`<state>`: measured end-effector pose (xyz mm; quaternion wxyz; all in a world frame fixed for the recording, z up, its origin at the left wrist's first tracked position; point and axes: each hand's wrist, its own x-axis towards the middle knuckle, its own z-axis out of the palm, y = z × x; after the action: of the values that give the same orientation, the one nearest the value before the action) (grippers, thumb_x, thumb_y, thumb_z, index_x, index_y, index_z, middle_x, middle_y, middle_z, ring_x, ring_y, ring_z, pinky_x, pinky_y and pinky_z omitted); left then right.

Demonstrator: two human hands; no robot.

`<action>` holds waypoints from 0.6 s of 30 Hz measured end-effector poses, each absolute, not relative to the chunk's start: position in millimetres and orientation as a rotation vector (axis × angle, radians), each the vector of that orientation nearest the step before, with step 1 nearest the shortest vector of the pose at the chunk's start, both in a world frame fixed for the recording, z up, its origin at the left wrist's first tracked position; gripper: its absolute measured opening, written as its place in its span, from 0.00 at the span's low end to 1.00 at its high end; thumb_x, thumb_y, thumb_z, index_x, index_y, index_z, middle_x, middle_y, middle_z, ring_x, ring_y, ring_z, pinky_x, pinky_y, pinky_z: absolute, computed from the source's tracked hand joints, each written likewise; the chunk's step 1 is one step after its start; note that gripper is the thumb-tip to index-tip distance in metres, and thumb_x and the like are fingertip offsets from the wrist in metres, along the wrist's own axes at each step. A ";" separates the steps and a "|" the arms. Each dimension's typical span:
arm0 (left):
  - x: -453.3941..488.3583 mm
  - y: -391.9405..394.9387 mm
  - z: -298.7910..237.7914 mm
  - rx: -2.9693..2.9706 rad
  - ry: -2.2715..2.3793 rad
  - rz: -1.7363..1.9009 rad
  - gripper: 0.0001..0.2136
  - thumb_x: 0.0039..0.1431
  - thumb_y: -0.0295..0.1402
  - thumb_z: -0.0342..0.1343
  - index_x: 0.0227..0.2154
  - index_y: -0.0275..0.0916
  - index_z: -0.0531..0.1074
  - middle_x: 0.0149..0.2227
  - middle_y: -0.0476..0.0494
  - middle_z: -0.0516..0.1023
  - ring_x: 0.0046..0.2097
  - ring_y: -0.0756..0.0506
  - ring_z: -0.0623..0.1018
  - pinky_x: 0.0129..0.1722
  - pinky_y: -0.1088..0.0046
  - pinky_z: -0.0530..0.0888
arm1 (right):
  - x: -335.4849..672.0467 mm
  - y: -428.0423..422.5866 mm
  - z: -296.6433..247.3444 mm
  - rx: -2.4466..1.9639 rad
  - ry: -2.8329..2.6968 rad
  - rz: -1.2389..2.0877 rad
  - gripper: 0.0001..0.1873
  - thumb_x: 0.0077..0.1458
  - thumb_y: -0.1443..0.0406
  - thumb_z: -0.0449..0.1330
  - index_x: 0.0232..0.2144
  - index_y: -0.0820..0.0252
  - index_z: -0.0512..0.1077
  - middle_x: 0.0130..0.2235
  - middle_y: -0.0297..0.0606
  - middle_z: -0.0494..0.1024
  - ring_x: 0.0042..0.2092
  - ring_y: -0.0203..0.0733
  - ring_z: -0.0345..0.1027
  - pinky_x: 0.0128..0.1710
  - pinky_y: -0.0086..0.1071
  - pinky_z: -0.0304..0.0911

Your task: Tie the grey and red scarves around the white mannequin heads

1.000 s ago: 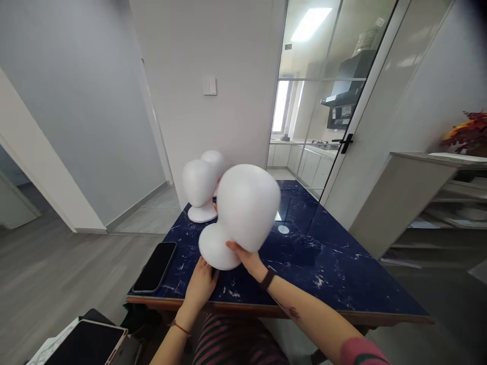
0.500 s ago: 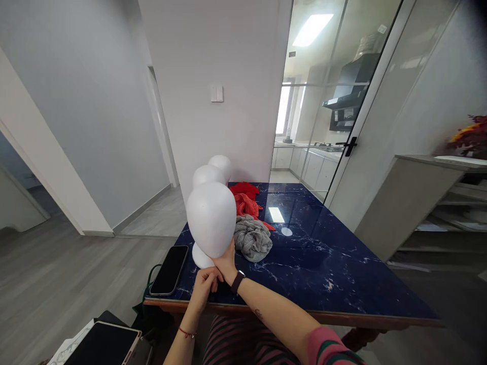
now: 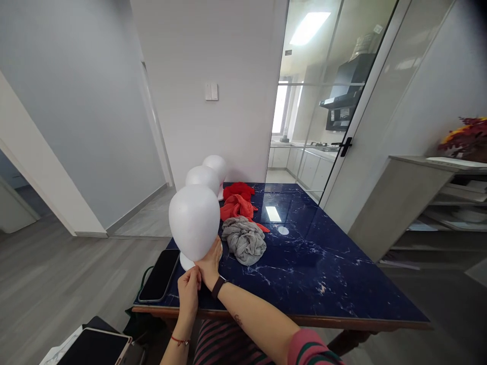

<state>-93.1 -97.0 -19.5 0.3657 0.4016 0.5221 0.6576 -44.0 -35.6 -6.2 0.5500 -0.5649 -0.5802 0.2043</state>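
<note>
A smooth white foam mannequin head [image 3: 194, 220] stands on its pale base at the near left of the blue table, its back to me. Against its neck my right hand [image 3: 210, 262] is closed, the fingers wrapped round the right side and partly hidden. My left hand [image 3: 189, 285] is curled in a pinch just below the neck, touching my right hand near the base. Whatever its fingertips hold is hidden. Beside the head on the right lies a bunched grey scarf [image 3: 244, 241].
Two more white heads [image 3: 202, 177] stand behind the first. Red scarves [image 3: 238, 205] lie behind the grey one. A black phone [image 3: 160, 276] rests at the left edge of the marble-patterned table [image 3: 304, 268]. A tablet [image 3: 93, 347] sits lower left.
The view has turned slightly right. The nearest mannequin head and both hands have shifted a little left relative to the scarves. My left hand has turned, its fingers now pointing up towards the neck.
</note>
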 end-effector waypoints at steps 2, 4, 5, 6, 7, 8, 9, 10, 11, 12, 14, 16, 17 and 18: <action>-93.6 -97.5 -19.3 1.047 1.360 1.684 0.20 0.53 0.42 0.51 0.11 0.39 0.57 0.11 0.56 0.53 0.17 0.54 0.54 0.18 0.77 0.52 | -40.5 -37.6 -3.2 -1.292 -1.381 0.507 0.47 0.34 0.61 0.63 0.56 0.62 0.48 0.58 0.55 0.57 0.60 0.60 0.49 0.58 0.53 0.46; -93.6 -97.9 -18.3 1.076 1.379 1.675 0.20 0.53 0.42 0.50 0.11 0.39 0.57 0.12 0.55 0.53 0.17 0.54 0.55 0.18 0.77 0.53 | -35.0 -40.5 0.9 -1.213 -1.388 0.537 0.45 0.35 0.62 0.63 0.56 0.61 0.50 0.57 0.53 0.57 0.59 0.57 0.51 0.57 0.51 0.48; -93.5 -98.1 -17.8 1.093 1.387 1.670 0.20 0.53 0.42 0.50 0.11 0.39 0.57 0.12 0.55 0.54 0.17 0.54 0.55 0.18 0.77 0.54 | -32.0 -42.2 2.9 -1.169 -1.391 0.558 0.44 0.36 0.63 0.63 0.55 0.60 0.51 0.57 0.51 0.58 0.59 0.56 0.52 0.57 0.49 0.50; -93.4 -98.1 -17.4 1.106 1.394 1.665 0.19 0.53 0.42 0.50 0.11 0.39 0.58 0.12 0.55 0.54 0.18 0.53 0.56 0.18 0.77 0.54 | -29.2 -43.8 4.7 -1.127 -1.393 0.578 0.43 0.36 0.63 0.63 0.55 0.60 0.52 0.56 0.50 0.60 0.58 0.54 0.54 0.56 0.48 0.52; -93.4 -98.1 -17.1 1.111 1.398 1.661 0.19 0.53 0.42 0.50 0.12 0.39 0.58 0.13 0.55 0.55 0.18 0.53 0.56 0.19 0.77 0.55 | -27.1 -45.3 6.2 -1.095 -1.391 0.593 0.42 0.37 0.64 0.63 0.55 0.59 0.52 0.56 0.49 0.61 0.57 0.53 0.55 0.56 0.47 0.53; -93.4 -98.0 -16.9 1.112 1.398 1.657 0.19 0.53 0.42 0.50 0.12 0.39 0.58 0.13 0.54 0.55 0.18 0.53 0.56 0.19 0.76 0.55 | -25.6 -46.6 7.3 -1.073 -1.387 0.602 0.41 0.37 0.65 0.62 0.55 0.59 0.53 0.55 0.48 0.62 0.56 0.52 0.56 0.55 0.46 0.54; -93.6 -97.9 -16.7 1.109 1.397 1.656 0.18 0.53 0.41 0.51 0.12 0.39 0.59 0.13 0.54 0.55 0.19 0.53 0.56 0.19 0.76 0.56 | -25.0 -47.7 8.1 -1.061 -1.380 0.602 0.40 0.38 0.66 0.62 0.55 0.59 0.53 0.55 0.47 0.62 0.56 0.52 0.57 0.55 0.45 0.54; -93.8 -97.8 -16.5 1.103 1.397 1.661 0.18 0.53 0.41 0.51 0.13 0.39 0.59 0.13 0.54 0.55 0.19 0.53 0.56 0.19 0.76 0.56 | -25.1 -48.5 8.7 -1.060 -1.372 0.597 0.40 0.38 0.66 0.62 0.55 0.58 0.53 0.55 0.47 0.62 0.56 0.51 0.57 0.55 0.45 0.54; -94.0 -97.7 -16.4 1.098 1.396 1.668 0.18 0.53 0.40 0.51 0.13 0.39 0.59 0.13 0.55 0.55 0.19 0.53 0.56 0.19 0.76 0.56 | -25.8 -49.0 9.1 -1.067 -1.364 0.588 0.40 0.38 0.67 0.62 0.55 0.58 0.53 0.55 0.47 0.63 0.56 0.51 0.57 0.56 0.46 0.54; -94.3 -97.6 -16.2 1.091 1.397 1.676 0.18 0.52 0.41 0.51 0.13 0.39 0.59 0.13 0.55 0.55 0.19 0.53 0.56 0.19 0.76 0.56 | -27.0 -49.2 9.6 -1.080 -1.357 0.578 0.40 0.38 0.67 0.62 0.55 0.59 0.53 0.55 0.47 0.63 0.56 0.52 0.57 0.56 0.46 0.54; -94.8 -97.5 -16.4 1.083 1.408 1.685 0.18 0.52 0.42 0.51 0.13 0.39 0.58 0.14 0.55 0.54 0.19 0.53 0.55 0.19 0.76 0.55 | -29.4 -48.7 10.4 -1.109 -1.349 0.560 0.40 0.38 0.67 0.62 0.55 0.60 0.53 0.54 0.48 0.63 0.56 0.52 0.57 0.56 0.47 0.53; -95.4 -97.4 -17.5 1.085 1.420 1.677 0.19 0.53 0.44 0.51 0.14 0.39 0.58 0.14 0.55 0.54 0.20 0.53 0.55 0.19 0.76 0.55 | -30.8 -47.4 10.6 -1.118 -1.352 0.550 0.40 0.37 0.68 0.63 0.55 0.60 0.54 0.54 0.48 0.64 0.56 0.53 0.57 0.56 0.48 0.53; -95.7 -97.3 -18.3 1.090 1.423 1.665 0.19 0.53 0.44 0.51 0.14 0.39 0.58 0.14 0.55 0.54 0.20 0.53 0.55 0.19 0.76 0.55 | -30.8 -46.8 10.1 -1.115 -1.356 0.553 0.41 0.37 0.68 0.63 0.55 0.59 0.54 0.54 0.48 0.64 0.56 0.54 0.58 0.56 0.48 0.54; -96.0 -97.2 -19.4 1.095 1.426 1.649 0.19 0.53 0.45 0.51 0.14 0.39 0.59 0.14 0.55 0.54 0.20 0.53 0.55 0.20 0.76 0.55 | -29.9 -46.7 9.0 -1.117 -1.358 0.564 0.42 0.36 0.67 0.63 0.55 0.59 0.55 0.54 0.48 0.65 0.56 0.54 0.58 0.56 0.49 0.54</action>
<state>-96.0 -97.2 -19.4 0.3437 0.4216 0.5490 0.6346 -29.9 -46.7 9.0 0.6032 -0.4824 -0.5866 0.2437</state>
